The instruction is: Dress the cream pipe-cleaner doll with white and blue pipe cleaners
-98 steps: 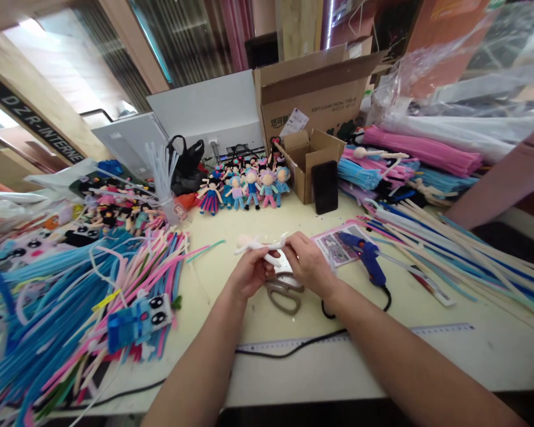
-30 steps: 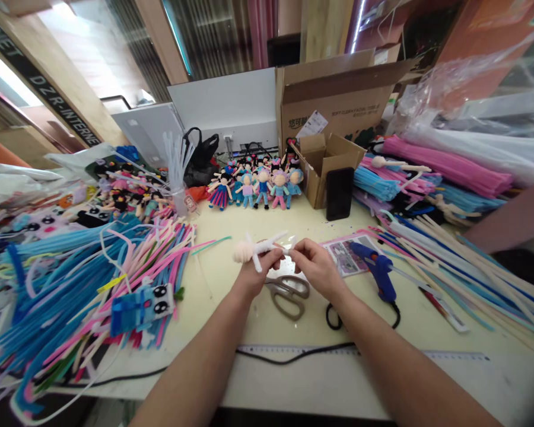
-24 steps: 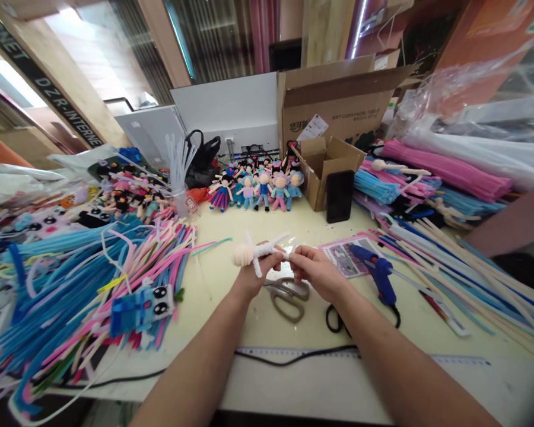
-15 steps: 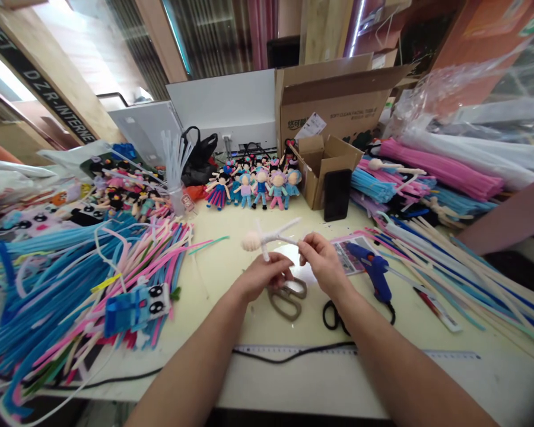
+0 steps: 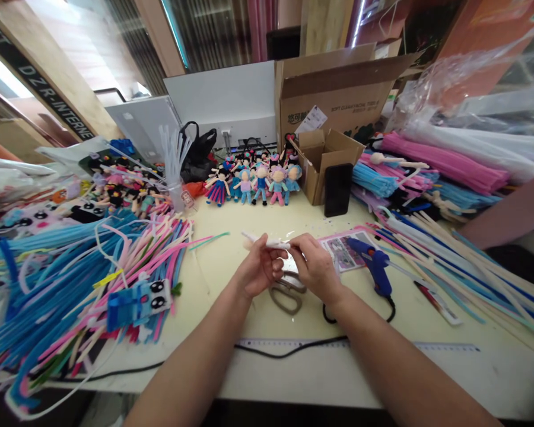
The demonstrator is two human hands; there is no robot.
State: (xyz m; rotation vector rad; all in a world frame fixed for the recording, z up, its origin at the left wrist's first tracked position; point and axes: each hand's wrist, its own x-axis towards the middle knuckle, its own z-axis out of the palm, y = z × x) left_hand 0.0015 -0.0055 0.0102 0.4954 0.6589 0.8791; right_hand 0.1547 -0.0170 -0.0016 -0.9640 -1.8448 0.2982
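Between my hands is a small white pipe-cleaner doll (image 5: 275,244), seen mostly edge-on. The fingers of my left hand (image 5: 260,268) are closed round its body, covering most of the head end. My right hand (image 5: 314,265) pinches the leg end with thumb and fingertips. Just below the hands lies a pair of scissors (image 5: 288,299) with grey-brown handles, partly covered by my fingers. To the right of my right hand rests a blue glue gun (image 5: 374,267), beside a printed picture card (image 5: 345,252).
Pipe cleaners in blue and pink (image 5: 71,284) heap up at left, with a blue figure (image 5: 137,304) on top. Finished dolls (image 5: 261,185) stand at the back near a small open carton (image 5: 318,169) and a black phone (image 5: 337,190). A ruler (image 5: 445,347) and black cable (image 5: 289,354) cross the front.
The doll has turned, so its round head and spread limbs no longer show plainly. My left hand has risen and rolled palm up, and my right hand has shifted slightly left.
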